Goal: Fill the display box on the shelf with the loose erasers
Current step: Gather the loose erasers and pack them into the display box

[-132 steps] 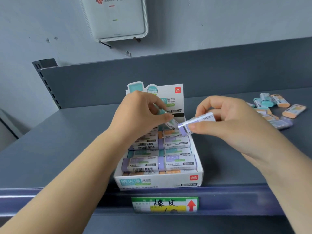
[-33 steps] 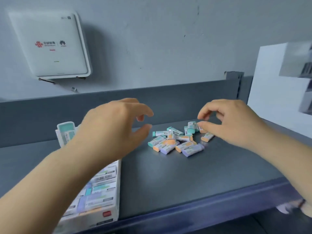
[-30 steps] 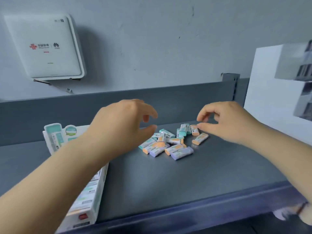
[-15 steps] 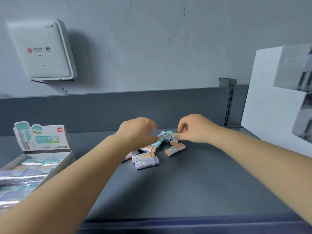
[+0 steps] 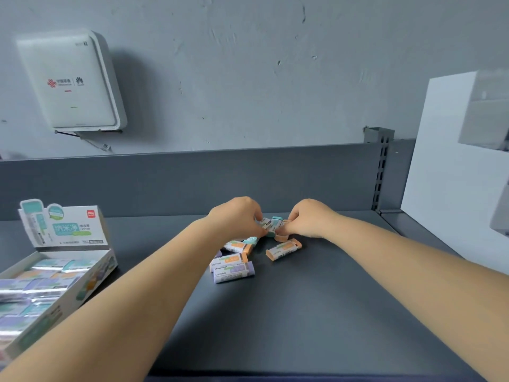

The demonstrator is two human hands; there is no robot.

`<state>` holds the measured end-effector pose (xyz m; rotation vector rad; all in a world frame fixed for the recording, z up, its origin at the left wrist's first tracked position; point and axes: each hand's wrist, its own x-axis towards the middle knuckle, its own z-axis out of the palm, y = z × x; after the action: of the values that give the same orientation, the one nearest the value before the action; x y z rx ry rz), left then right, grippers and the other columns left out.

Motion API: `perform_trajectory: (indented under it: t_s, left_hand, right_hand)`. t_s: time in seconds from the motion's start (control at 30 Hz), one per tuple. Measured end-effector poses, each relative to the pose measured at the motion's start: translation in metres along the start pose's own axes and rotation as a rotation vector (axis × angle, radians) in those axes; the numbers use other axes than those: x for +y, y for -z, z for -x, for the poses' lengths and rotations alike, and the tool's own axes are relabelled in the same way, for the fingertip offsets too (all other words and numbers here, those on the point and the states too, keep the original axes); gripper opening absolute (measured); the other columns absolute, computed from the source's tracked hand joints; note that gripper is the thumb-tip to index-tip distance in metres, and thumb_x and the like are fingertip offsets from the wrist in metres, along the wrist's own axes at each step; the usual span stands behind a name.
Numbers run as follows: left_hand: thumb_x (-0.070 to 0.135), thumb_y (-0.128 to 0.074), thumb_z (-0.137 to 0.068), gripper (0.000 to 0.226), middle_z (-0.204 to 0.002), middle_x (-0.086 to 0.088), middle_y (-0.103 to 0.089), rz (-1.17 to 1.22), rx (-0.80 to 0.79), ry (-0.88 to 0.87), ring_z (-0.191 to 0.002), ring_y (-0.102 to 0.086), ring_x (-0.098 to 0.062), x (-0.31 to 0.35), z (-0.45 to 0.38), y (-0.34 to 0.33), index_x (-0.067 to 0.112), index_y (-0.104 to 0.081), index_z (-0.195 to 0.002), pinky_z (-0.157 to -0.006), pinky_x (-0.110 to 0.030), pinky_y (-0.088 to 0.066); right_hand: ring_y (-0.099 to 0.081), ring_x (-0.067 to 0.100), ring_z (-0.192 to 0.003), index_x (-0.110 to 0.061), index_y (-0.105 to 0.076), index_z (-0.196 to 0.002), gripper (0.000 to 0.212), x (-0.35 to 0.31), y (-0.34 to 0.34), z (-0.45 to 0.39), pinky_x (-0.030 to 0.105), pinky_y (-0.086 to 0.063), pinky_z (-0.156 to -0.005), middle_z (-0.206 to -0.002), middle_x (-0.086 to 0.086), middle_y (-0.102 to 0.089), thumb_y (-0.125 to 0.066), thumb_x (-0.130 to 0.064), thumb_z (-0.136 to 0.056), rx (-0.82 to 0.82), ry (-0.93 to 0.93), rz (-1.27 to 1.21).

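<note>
Several loose erasers in teal, orange and purple sleeves lie in a small pile (image 5: 234, 264) on the dark grey shelf (image 5: 303, 312). My left hand (image 5: 237, 219) and my right hand (image 5: 309, 219) are both down at the back of the pile, fingers curled. My left fingers pinch a teal eraser (image 5: 271, 224), and my right fingers pinch an orange eraser (image 5: 282, 237) beside it. The white display box (image 5: 63, 271), its header card upright, stands at the left edge with rows of erasers inside.
A white wall-mounted router box (image 5: 74, 81) hangs on the grey wall at upper left. The shelf's back panel (image 5: 192, 180) runs behind the pile. A white panel (image 5: 446, 166) and a slotted upright (image 5: 381, 172) bound the right side.
My view swung right from the display box to the loose pile. Both hands reached forward and closed down onto erasers at the back of the pile.
</note>
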<state>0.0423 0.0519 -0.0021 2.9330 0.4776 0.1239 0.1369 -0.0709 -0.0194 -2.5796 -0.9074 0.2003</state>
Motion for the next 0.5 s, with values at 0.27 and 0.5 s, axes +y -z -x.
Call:
perform_trajectory:
  t_s: [0.27, 0.5]
  left_hand:
    - [0.018, -0.067, -0.078, 0.029, -0.096, -0.001, -0.060, 0.099, -0.017, -0.056, -0.080, -0.052, -0.017, 0.007, 0.006, 0.001, 0.012, -0.064, -0.107, -0.066, -0.025, -0.042]
    - [0.017, -0.068, -0.079, 0.024, -0.091, 0.004, -0.061, 0.219, 0.117, -0.101, -0.070, -0.052, -0.007, -0.002, 0.032, 0.023, 0.012, -0.065, -0.103, -0.057, -0.013, -0.039]
  right_hand:
    - [-0.045, 0.017, -0.062, -0.014, -0.055, -0.072, 0.029, -0.002, -0.001, 0.008, 0.029, -0.030, -0.052, -0.065, -0.001, -0.050, -0.077, -0.033, -0.066, 0.102, 0.037, -0.100]
    - [-0.054, 0.016, -0.073, -0.016, -0.050, -0.091, 0.029, -0.004, 0.014, 0.033, 0.023, -0.034, -0.053, -0.088, 0.002, -0.064, -0.073, -0.017, -0.074, 0.208, 0.150, -0.298]
